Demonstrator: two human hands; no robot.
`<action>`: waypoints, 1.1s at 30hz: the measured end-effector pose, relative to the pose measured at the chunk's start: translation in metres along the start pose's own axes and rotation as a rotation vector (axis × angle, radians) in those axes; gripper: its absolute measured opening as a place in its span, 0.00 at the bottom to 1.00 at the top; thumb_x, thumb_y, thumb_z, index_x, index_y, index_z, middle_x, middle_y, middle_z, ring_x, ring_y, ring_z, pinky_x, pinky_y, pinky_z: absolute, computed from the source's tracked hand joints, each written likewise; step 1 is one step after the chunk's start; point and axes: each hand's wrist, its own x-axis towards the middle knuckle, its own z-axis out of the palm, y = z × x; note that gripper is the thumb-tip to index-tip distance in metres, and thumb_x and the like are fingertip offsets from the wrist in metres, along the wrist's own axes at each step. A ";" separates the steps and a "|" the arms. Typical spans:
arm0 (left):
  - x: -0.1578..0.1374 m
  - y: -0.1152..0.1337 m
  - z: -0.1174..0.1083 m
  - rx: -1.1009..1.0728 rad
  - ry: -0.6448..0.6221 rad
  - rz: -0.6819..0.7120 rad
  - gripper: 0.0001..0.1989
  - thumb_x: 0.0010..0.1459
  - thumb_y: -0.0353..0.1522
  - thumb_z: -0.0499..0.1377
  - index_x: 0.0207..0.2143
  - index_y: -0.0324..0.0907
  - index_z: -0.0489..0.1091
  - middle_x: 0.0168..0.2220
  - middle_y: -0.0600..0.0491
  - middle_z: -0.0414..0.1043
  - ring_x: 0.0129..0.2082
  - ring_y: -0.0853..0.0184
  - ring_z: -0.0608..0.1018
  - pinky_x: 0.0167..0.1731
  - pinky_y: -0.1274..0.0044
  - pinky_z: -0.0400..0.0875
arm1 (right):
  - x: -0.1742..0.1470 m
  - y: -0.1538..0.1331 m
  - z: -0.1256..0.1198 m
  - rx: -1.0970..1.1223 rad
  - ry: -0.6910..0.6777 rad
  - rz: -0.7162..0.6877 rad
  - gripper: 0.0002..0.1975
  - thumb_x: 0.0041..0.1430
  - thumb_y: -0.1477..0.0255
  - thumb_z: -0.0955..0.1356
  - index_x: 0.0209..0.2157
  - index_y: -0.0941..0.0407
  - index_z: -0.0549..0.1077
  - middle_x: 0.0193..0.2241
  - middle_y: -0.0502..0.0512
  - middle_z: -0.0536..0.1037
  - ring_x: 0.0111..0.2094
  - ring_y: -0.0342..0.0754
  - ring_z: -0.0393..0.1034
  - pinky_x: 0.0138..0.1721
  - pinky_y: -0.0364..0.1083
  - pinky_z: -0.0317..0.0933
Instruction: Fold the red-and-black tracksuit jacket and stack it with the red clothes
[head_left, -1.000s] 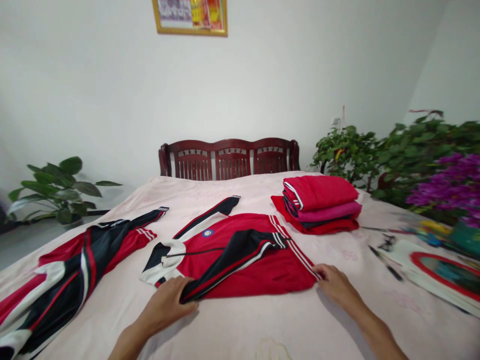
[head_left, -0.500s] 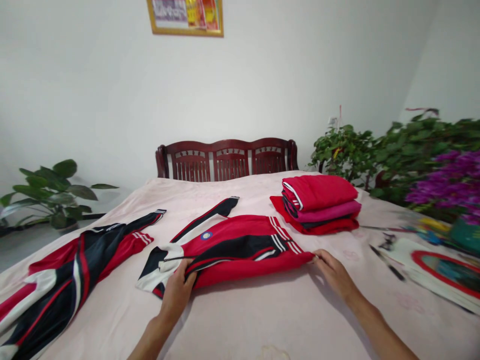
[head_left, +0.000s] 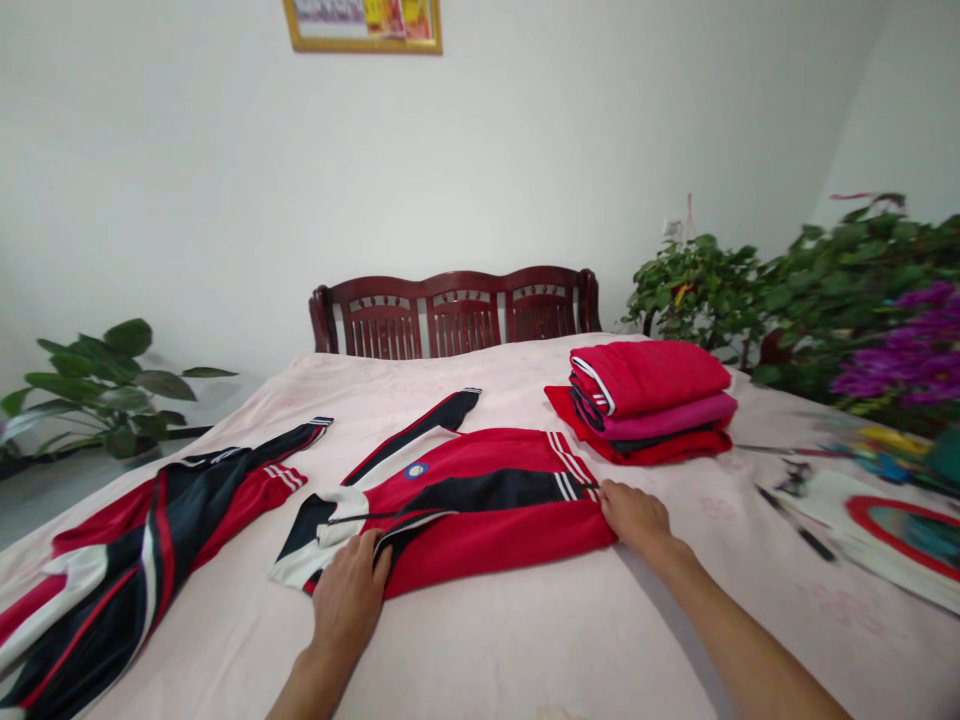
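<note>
A red, navy and white zip jacket [head_left: 487, 545] lies on the pale pink bedspread, its near side folded over the front. One navy sleeve stretches away toward the back; the other lies across the body. My left hand [head_left: 351, 580] is closed on the jacket near the shoulder, thumb and fingers at the folded fabric. At the striped cuff and hem, my right hand [head_left: 636, 515] has its fingers closed on the edge; its fingertips are partly hidden.
Another similar jacket [head_left: 176, 510] lies spread at the left. A stack of folded red and magenta clothes [head_left: 649, 385] sits behind my right hand. A pen-like object [head_left: 795, 522] and a paper with a red oval [head_left: 862, 510] lie at right, near potted plants [head_left: 694, 290].
My right hand has moved slightly up and left, bringing the jacket's lifted near edge down flatter. My left hand has turned more palm-down over the shoulder area. The view has shifted slightly.
</note>
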 end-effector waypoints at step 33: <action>-0.024 0.001 -0.015 -0.129 -0.025 0.151 0.20 0.50 0.19 0.52 0.41 0.46 0.70 0.43 0.50 0.74 0.47 0.59 0.74 0.47 0.70 0.64 | -0.017 0.056 0.027 0.917 0.133 0.330 0.13 0.47 0.62 0.65 0.31 0.56 0.73 0.16 0.55 0.76 0.17 0.54 0.72 0.19 0.49 0.65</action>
